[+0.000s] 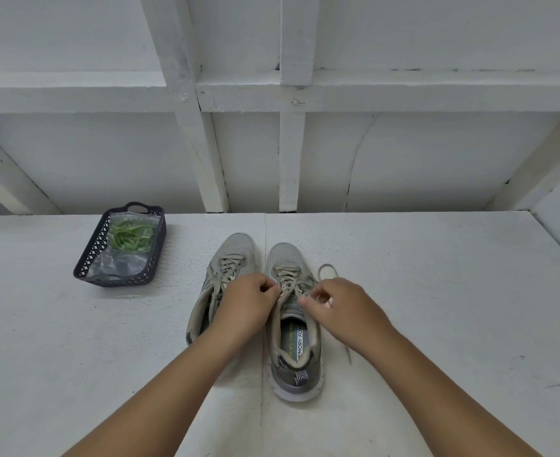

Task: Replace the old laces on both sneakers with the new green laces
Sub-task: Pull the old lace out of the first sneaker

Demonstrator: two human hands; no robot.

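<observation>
While curled hands (290, 300) pinch flat beige laces (288, 278): mesh sneaker (292, 324), latticed basket (90, 255).

Greys, beige and one patch of green on white.

We see two grey mesh sneakers (272, 291) with beige laces (227, 268) and white soles; the one at three o'clock of the pair has a black-and-white zigzag heel tab (301, 377) and a grey insole with a lime stripe. At ten o'clock from them, a dark navy lattice-patterned basket (90, 255) holds bright green laces (132, 237) in clear plastic. The table (437, 291) and wall (404, 153) are white.
</observation>
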